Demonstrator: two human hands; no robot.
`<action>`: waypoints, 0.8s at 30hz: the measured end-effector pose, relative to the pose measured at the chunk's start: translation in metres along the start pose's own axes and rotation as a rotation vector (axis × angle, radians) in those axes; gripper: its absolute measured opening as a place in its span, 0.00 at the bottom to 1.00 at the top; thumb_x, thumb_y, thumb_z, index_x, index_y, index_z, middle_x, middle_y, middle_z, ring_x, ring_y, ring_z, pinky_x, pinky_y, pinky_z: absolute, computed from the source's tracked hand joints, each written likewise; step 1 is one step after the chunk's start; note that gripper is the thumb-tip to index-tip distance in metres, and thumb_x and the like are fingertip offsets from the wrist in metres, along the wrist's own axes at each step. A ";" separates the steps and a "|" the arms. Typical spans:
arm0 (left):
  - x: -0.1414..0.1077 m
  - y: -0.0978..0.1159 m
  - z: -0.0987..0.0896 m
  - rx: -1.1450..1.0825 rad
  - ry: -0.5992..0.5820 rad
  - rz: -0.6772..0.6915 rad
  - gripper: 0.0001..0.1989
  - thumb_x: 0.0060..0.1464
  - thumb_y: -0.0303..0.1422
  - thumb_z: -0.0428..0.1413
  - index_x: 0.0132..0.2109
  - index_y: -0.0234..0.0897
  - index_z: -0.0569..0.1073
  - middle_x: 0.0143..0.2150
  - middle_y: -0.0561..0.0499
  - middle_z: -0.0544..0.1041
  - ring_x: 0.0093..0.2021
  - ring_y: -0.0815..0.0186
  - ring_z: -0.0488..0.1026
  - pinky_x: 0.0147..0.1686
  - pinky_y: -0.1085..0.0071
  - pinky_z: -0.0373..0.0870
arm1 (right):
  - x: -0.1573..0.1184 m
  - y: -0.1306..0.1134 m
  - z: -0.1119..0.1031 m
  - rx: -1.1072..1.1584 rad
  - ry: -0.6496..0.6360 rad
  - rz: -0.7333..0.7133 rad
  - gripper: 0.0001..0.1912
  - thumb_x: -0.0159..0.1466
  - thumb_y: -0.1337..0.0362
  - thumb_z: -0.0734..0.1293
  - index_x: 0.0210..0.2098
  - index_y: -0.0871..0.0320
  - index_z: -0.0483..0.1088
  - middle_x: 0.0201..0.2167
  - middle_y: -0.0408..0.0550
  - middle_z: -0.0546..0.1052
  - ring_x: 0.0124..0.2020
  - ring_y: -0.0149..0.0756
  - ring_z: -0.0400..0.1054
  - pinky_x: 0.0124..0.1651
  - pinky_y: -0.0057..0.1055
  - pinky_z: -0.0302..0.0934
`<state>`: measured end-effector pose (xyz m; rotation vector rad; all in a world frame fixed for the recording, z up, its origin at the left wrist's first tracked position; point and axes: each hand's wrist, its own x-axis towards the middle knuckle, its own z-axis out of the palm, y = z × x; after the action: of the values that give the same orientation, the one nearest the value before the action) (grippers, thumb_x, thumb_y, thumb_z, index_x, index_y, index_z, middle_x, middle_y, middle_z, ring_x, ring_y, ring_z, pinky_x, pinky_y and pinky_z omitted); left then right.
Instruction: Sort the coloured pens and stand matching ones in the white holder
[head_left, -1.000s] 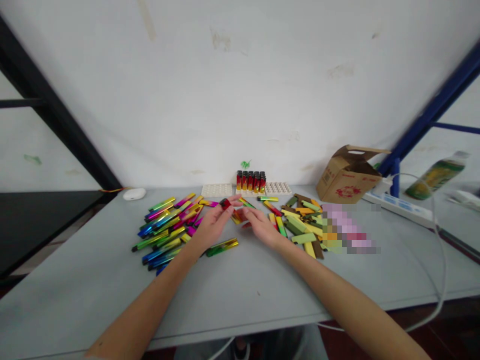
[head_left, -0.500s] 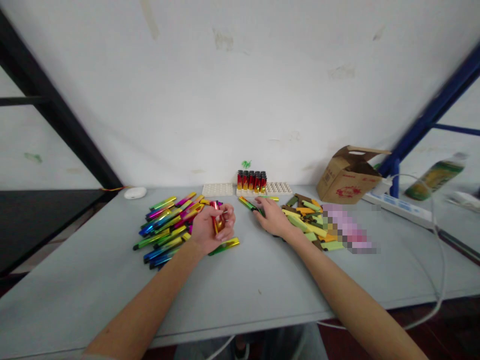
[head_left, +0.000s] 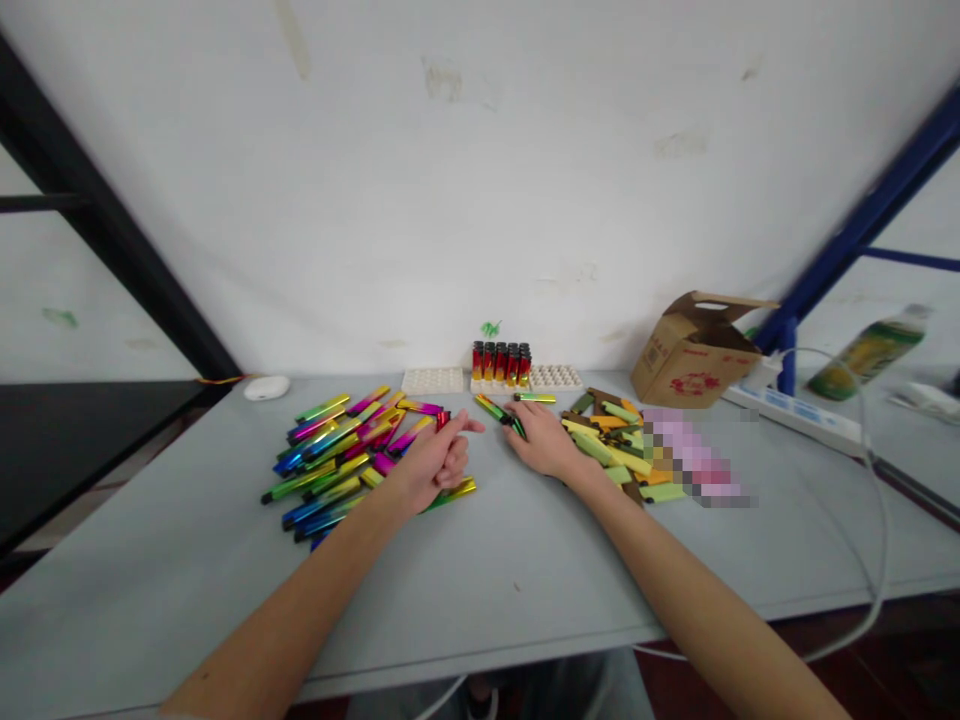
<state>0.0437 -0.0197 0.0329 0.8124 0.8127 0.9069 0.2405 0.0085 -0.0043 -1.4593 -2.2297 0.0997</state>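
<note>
My left hand (head_left: 435, 458) is closed, with its index finger pointing to the right. A red lighter (head_left: 443, 419) shows at the top of its fist, mostly hidden by the fingers. Palm down on the table, my right hand (head_left: 546, 442) has its thumb and fingers around a green lighter (head_left: 515, 424). Another green-and-orange lighter (head_left: 490, 408) lies just beyond those fingertips. A yellow-green lighter (head_left: 535, 398) sits behind the right hand. Partly under the left hand is a gold-green lighter (head_left: 459, 490). Shiny multicoloured lighters (head_left: 337, 440) are heaped to the left.
Red-gold lighters (head_left: 501, 362) stand in rows in a white holed tray (head_left: 556, 377); another white tray (head_left: 433, 380) is beside it. Matte yellow, green and orange lighters (head_left: 611, 440) lie right, near a cardboard box (head_left: 694, 360), a power strip (head_left: 799, 418) and a bottle (head_left: 866, 355). A white case (head_left: 267, 387) lies left.
My left hand has turned over, so the red lighter in it is now mostly covered, and its index finger has stretched out. My right hand has barely moved.
</note>
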 end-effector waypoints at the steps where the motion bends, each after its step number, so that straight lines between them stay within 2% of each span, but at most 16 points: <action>1: 0.001 -0.001 -0.001 -0.012 0.008 0.003 0.11 0.56 0.38 0.57 0.37 0.32 0.73 0.11 0.64 0.53 0.10 0.78 0.44 0.09 0.82 0.42 | 0.000 0.000 0.000 -0.002 -0.009 -0.003 0.18 0.66 0.63 0.59 0.53 0.64 0.65 0.49 0.59 0.72 0.52 0.43 0.64 0.57 0.37 0.55; 3: 0.003 0.000 -0.002 -0.070 0.023 0.005 0.11 0.57 0.37 0.55 0.38 0.31 0.74 0.12 0.63 0.55 0.11 0.76 0.48 0.10 0.81 0.48 | 0.001 0.001 0.000 -0.010 -0.022 -0.009 0.17 0.66 0.63 0.60 0.52 0.64 0.66 0.48 0.58 0.72 0.52 0.43 0.64 0.56 0.37 0.55; 5: 0.005 0.002 -0.002 -0.158 0.022 -0.005 0.12 0.58 0.33 0.51 0.40 0.28 0.74 0.16 0.57 0.63 0.15 0.73 0.60 0.15 0.78 0.60 | 0.000 0.000 -0.001 -0.023 -0.034 -0.012 0.17 0.66 0.62 0.60 0.52 0.63 0.66 0.48 0.58 0.72 0.52 0.43 0.64 0.56 0.38 0.56; 7: 0.005 0.006 -0.001 -0.212 0.025 -0.008 0.12 0.58 0.28 0.49 0.41 0.25 0.74 0.22 0.50 0.71 0.22 0.69 0.69 0.22 0.74 0.68 | -0.001 -0.001 -0.002 -0.035 -0.046 -0.015 0.18 0.66 0.61 0.60 0.52 0.63 0.66 0.48 0.58 0.72 0.51 0.44 0.64 0.56 0.39 0.56; 10: 0.003 0.008 0.001 -0.146 0.061 0.025 0.10 0.58 0.24 0.49 0.41 0.25 0.75 0.29 0.45 0.76 0.28 0.67 0.73 0.27 0.73 0.71 | -0.002 -0.003 -0.001 -0.021 -0.049 -0.015 0.19 0.67 0.61 0.58 0.53 0.63 0.66 0.49 0.59 0.72 0.52 0.45 0.64 0.56 0.40 0.56; 14: 0.000 0.006 0.003 -0.020 0.086 0.057 0.09 0.61 0.27 0.50 0.41 0.29 0.75 0.28 0.46 0.77 0.28 0.66 0.75 0.29 0.70 0.73 | 0.002 -0.002 -0.001 0.154 0.012 0.034 0.23 0.68 0.55 0.55 0.55 0.65 0.65 0.52 0.62 0.70 0.55 0.47 0.62 0.59 0.43 0.53; 16: 0.000 0.006 0.003 0.020 0.106 0.070 0.09 0.62 0.28 0.50 0.42 0.30 0.75 0.25 0.49 0.75 0.24 0.68 0.73 0.25 0.72 0.71 | 0.005 0.001 -0.006 0.376 0.026 0.073 0.27 0.67 0.49 0.55 0.53 0.64 0.67 0.53 0.62 0.70 0.56 0.47 0.62 0.61 0.45 0.51; 18: 0.001 0.005 0.001 0.039 0.133 0.093 0.09 0.61 0.30 0.51 0.42 0.30 0.75 0.22 0.52 0.73 0.20 0.72 0.69 0.20 0.76 0.68 | 0.007 0.004 -0.015 0.720 -0.012 0.112 0.33 0.65 0.40 0.53 0.51 0.60 0.69 0.54 0.59 0.70 0.57 0.46 0.61 0.63 0.45 0.48; 20: 0.002 0.006 0.000 0.030 0.150 0.116 0.09 0.61 0.30 0.51 0.42 0.30 0.75 0.21 0.54 0.70 0.18 0.74 0.65 0.18 0.78 0.65 | 0.007 0.006 -0.026 1.137 -0.138 0.111 0.39 0.61 0.33 0.50 0.53 0.56 0.68 0.57 0.55 0.69 0.61 0.45 0.59 0.64 0.45 0.45; 21: 0.002 0.006 -0.001 0.020 0.152 0.123 0.09 0.61 0.30 0.52 0.42 0.30 0.75 0.20 0.55 0.69 0.17 0.74 0.64 0.17 0.78 0.65 | 0.006 0.006 -0.031 1.332 -0.241 0.081 0.43 0.58 0.30 0.49 0.55 0.54 0.66 0.58 0.55 0.68 0.62 0.44 0.57 0.65 0.46 0.44; 24: 0.003 0.006 -0.001 0.001 0.158 0.129 0.08 0.60 0.31 0.53 0.40 0.30 0.75 0.20 0.56 0.68 0.18 0.74 0.65 0.18 0.78 0.66 | 0.000 0.006 -0.039 1.697 -0.508 -0.031 0.56 0.44 0.23 0.55 0.60 0.55 0.60 0.61 0.59 0.65 0.64 0.49 0.55 0.65 0.48 0.43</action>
<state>0.0419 -0.0142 0.0368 0.8080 0.9058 1.0960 0.2621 0.0032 0.0288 -0.3674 -1.4065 1.9063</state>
